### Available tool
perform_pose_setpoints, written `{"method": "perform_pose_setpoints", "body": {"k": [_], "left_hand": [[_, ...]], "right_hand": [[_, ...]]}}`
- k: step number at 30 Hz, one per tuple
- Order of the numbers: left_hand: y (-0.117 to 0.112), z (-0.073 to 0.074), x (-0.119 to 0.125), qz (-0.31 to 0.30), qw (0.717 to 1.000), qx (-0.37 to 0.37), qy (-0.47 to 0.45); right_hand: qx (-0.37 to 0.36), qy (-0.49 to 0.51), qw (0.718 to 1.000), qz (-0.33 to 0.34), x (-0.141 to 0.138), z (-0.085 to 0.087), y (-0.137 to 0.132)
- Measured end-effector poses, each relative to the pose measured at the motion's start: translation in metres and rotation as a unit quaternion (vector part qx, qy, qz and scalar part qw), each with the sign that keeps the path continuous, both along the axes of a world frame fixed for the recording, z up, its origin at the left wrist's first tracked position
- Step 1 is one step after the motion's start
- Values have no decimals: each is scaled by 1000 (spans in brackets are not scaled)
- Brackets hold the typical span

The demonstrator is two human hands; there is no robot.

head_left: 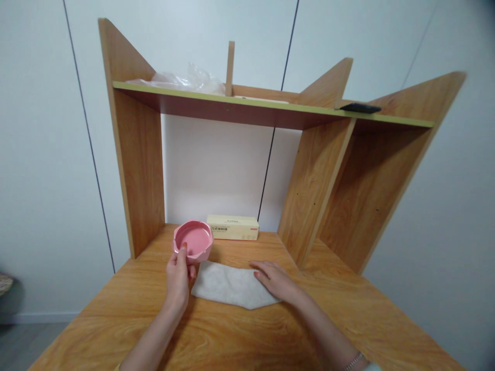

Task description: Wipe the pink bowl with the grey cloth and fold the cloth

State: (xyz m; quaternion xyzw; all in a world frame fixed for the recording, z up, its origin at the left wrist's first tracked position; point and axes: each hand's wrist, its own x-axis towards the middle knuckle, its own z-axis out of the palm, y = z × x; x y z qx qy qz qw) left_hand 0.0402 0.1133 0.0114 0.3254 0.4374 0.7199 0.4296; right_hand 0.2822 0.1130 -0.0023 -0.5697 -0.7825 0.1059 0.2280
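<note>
A pink, many-sided shallow dish [194,238], which looks like an ashtray, is held up over the desk by my left hand [178,275]. The thumb lies inside its rim and the fingers are underneath. The dish tilts towards me, and its inside shows no contents. My right hand [274,281] rests on the right end of a folded light-grey cloth [232,286], fingers stretched out. The cloth lies flat on the wooden desk, just right of my left hand.
Behind the cloth a cream box [234,228] with dark lettering stands against the back. A wooden shelf unit [143,175] rises around the desk [247,340]. Its upper shelf carries a clear plastic bag [185,81] and a flat dark object [360,107].
</note>
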Motion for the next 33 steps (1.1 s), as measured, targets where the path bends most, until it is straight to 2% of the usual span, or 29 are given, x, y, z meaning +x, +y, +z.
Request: {"method": "perform_pose_setpoints", "body": {"k": [2, 5, 9, 11, 13, 15, 17, 21, 24, 26, 28, 30, 32, 33], "left_hand": [[-3, -1, 5, -41, 999, -2, -16], [-8, -1, 12, -64, 998, -4, -8], [-12, 0, 17, -84, 996, -11, 24], [-12, -1, 19, -98, 994, -16, 36], [-12, -3, 20, -117, 992, -20, 47], [-13, -6, 23, -141, 988, -24, 59], [-14, -9, 28, -164, 983, -27, 75], [-20, -13, 38, -224, 967, -13, 121], [-23, -15, 42, -290, 943, 8, 163], [-22, -16, 41, -306, 931, 19, 196], [-18, -15, 34, -275, 929, 19, 247], [-11, -13, 22, -200, 924, 14, 325], [-4, -8, 6, -113, 896, 24, 428], [-1, -5, -3, -67, 873, 25, 482]], "right_hand": [[-2, -42, 999, 15, -6, -1, -8], [1, -98, 995, 23, -20, -1, -19], [4, -87, 995, 39, -33, 3, -25], [29, -11, 999, 13, -37, 8, -24], [45, 117, 992, -24, -43, 14, -22], [19, 251, 967, -37, -51, 22, -20], [-39, 339, 940, -17, -60, 28, -19], [-108, 389, 915, 0, -67, 30, -20], [-141, 413, 899, -46, -60, 26, -18], [-168, 425, 886, -81, -49, 24, -15], [-179, 425, 879, -124, -35, 24, -10], [-170, 416, 878, -165, -17, 24, -2], [-154, 407, 878, -197, 5, 24, 7], [-149, 403, 878, -211, 16, 24, 12]]}}
